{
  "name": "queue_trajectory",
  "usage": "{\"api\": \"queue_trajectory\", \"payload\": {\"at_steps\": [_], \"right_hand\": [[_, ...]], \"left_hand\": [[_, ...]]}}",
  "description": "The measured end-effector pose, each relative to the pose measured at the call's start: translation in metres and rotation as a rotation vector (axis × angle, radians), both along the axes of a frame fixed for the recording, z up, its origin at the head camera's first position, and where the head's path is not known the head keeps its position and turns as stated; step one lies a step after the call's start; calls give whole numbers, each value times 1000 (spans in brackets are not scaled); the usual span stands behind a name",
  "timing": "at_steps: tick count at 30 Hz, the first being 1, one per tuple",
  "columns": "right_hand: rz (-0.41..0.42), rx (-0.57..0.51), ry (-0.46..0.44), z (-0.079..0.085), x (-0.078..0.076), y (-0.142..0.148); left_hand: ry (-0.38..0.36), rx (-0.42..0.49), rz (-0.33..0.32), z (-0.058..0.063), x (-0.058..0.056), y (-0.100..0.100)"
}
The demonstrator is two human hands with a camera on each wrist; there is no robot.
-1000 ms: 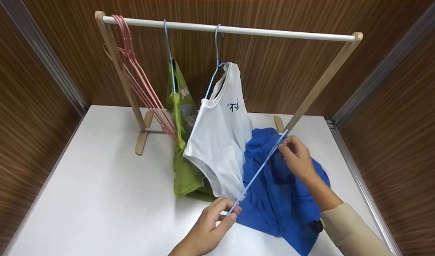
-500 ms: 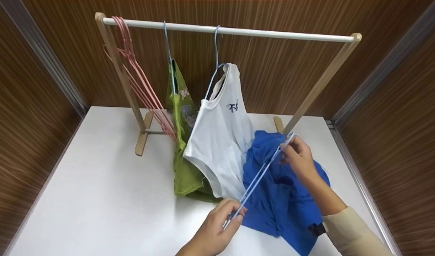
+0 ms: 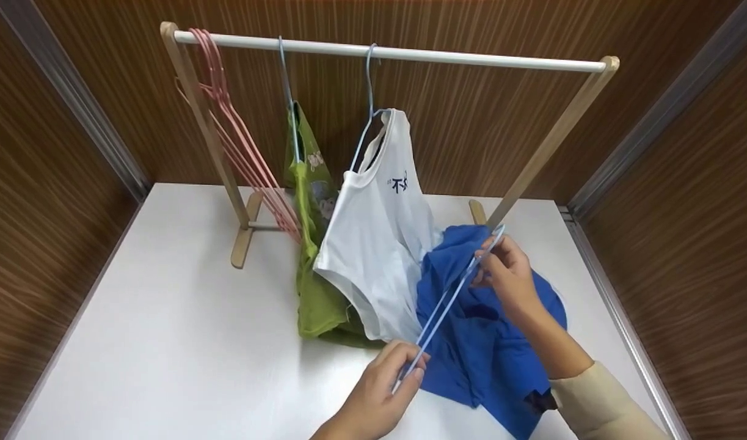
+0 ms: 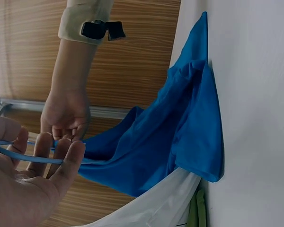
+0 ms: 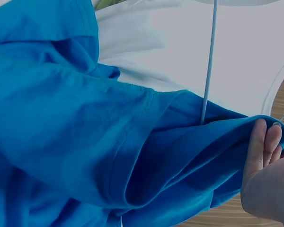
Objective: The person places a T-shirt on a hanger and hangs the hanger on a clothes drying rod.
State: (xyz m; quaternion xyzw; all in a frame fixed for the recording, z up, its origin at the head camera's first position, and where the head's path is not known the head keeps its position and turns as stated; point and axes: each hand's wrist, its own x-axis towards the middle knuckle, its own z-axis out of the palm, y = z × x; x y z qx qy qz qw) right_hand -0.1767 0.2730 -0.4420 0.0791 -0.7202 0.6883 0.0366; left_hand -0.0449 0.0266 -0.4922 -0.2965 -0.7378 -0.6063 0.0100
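A pale blue clothes hanger (image 3: 436,326) runs slantwise between my hands, its thin bars close together. The near end is pinched between the thumb and fingers of my left hand (image 3: 382,385). At its far end, my right hand (image 3: 509,269) holds the hanger and the edge of a blue garment (image 3: 462,373). In the right wrist view, the hanger bar (image 5: 209,71) passes into an opening of the blue cloth (image 5: 61,118), and the right fingers (image 5: 258,144) grip the cloth's edge. Most of the garment lies bunched on the table under the right forearm.
A white rail (image 3: 483,59) on wooden legs carries several pink hangers (image 3: 245,134), a green garment (image 3: 318,305) and a white sleeveless top (image 3: 367,238). The top touches the blue cloth. Wood-patterned walls surround the white table (image 3: 184,342).
The hanger has turned slightly, so its two bars now show apart. My left hand has shifted a little right and down. The blue cloth near the right hand has moved slightly.
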Motion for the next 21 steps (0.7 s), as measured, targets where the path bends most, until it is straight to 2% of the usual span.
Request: {"api": "queue_trajectory", "payload": {"at_steps": [6,13,21], "right_hand": [[39,31,-10,2,5,-2],[115,41,47,4,10,-8],[129,30,111,5,12,-11]], "left_hand": [[9,7,6,-3,-1,3],[24,18,29,-3,-5,6],[78,55,61,1,-9,11]]}}
